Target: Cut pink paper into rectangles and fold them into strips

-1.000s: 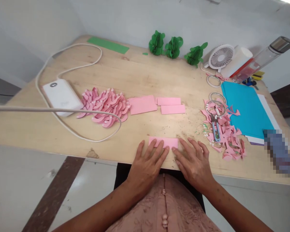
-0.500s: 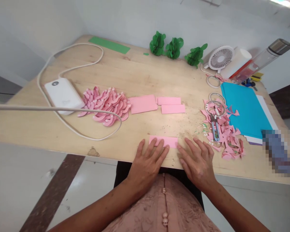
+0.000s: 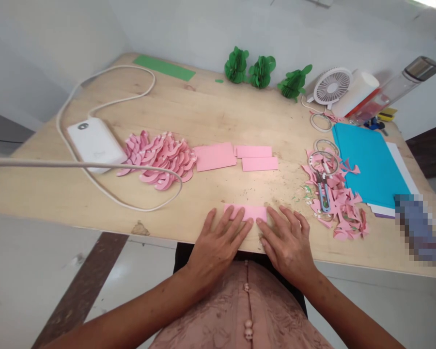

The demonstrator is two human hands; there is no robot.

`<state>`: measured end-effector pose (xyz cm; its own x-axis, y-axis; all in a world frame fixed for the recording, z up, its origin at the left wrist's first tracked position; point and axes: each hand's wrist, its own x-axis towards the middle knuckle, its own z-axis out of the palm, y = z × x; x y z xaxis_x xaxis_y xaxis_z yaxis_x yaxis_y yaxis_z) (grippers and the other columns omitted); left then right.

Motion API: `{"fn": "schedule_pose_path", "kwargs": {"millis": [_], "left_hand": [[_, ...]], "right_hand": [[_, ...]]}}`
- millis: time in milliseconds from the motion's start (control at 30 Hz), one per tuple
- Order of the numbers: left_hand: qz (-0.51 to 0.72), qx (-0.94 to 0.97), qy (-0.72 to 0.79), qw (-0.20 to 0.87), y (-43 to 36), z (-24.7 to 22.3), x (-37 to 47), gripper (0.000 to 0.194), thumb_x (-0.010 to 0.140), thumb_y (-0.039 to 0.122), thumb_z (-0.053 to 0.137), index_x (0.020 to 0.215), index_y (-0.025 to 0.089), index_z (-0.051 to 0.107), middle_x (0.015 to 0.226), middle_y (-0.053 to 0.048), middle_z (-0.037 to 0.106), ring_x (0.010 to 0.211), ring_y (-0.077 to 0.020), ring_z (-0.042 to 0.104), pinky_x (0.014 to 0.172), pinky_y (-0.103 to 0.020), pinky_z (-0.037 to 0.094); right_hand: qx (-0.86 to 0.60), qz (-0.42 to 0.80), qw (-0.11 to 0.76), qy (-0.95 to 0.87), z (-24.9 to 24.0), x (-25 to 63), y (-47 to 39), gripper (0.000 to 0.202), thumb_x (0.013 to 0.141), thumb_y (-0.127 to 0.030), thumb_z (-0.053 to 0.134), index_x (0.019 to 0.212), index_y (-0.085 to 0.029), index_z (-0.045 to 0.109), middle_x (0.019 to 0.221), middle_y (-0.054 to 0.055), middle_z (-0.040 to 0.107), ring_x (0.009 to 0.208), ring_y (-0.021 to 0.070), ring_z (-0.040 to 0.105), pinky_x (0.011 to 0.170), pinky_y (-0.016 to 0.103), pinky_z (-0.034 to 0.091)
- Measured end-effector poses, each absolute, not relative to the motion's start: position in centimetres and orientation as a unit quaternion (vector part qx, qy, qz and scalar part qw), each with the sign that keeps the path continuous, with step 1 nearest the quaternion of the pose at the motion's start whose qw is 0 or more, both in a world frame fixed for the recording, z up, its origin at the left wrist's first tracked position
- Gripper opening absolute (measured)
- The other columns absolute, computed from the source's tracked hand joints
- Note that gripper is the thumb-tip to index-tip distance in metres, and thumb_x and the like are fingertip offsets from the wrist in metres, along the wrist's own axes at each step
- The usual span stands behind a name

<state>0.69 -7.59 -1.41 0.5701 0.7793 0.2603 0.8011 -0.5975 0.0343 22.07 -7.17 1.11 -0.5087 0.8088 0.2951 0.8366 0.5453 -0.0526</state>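
A small pink paper strip (image 3: pixel 253 212) lies flat near the table's front edge. My left hand (image 3: pixel 218 245) rests on it with fingers spread, the fingertips pressing its left part and lower edge. My right hand (image 3: pixel 288 242) has its fingers apart, with fingertips at the strip's right end. Farther back lie two pink strips (image 3: pixel 259 164) and a larger pink sheet (image 3: pixel 216 156). Left of these is a pile of wavy pink cut pieces (image 3: pixel 162 157). Pink scraps (image 3: pixel 345 213) are heaped on the right, with small blue-handled snips (image 3: pixel 324 196) on top.
A white power bank (image 3: pixel 94 143) with a looping cable (image 3: pixel 112 194) is at the left. Three green paper shapes (image 3: pixel 262 71), a white fan (image 3: pixel 332 87) and a clear bottle (image 3: pixel 388 94) stand at the back. Blue sheets (image 3: pixel 370 162) and tape rings (image 3: pixel 320 122) lie right.
My right hand has moved left, bringing its fingertips onto the strip's right end and close to my left hand. My left hand has shifted slightly left.
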Motion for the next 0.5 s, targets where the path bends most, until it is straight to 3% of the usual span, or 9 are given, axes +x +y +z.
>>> {"fn": "schedule_pose_path", "kwargs": {"millis": [267,500], "left_hand": [[-0.096,-0.895,-0.435,0.040,-7.0,-0.6,-2.0,0.049,0.088,0.025,0.049,0.137,0.021,0.048,0.150,-0.009,0.038,0.138,-0.0312,0.033,0.111,-0.053,0.025],[-0.076,-0.888,-0.453,0.032,-7.2,-0.5,-4.7,0.051,0.087,0.027,0.050,0.138,0.024,0.046,0.149,-0.007,0.040,0.136,-0.0310,0.037,0.111,-0.052,0.024]], "right_hand": [[-0.469,-0.047,0.154,-0.868,0.9,22.1,-7.1,0.035,0.086,-0.028,0.060,0.122,-0.023,0.061,0.135,0.010,0.055,0.130,0.0322,0.040,0.106,0.055,0.027],[-0.470,-0.050,0.152,-0.868,1.0,22.1,-7.1,0.035,0.086,-0.027,0.060,0.121,-0.023,0.061,0.135,0.010,0.055,0.130,0.0325,0.039,0.106,0.055,0.026]]}}
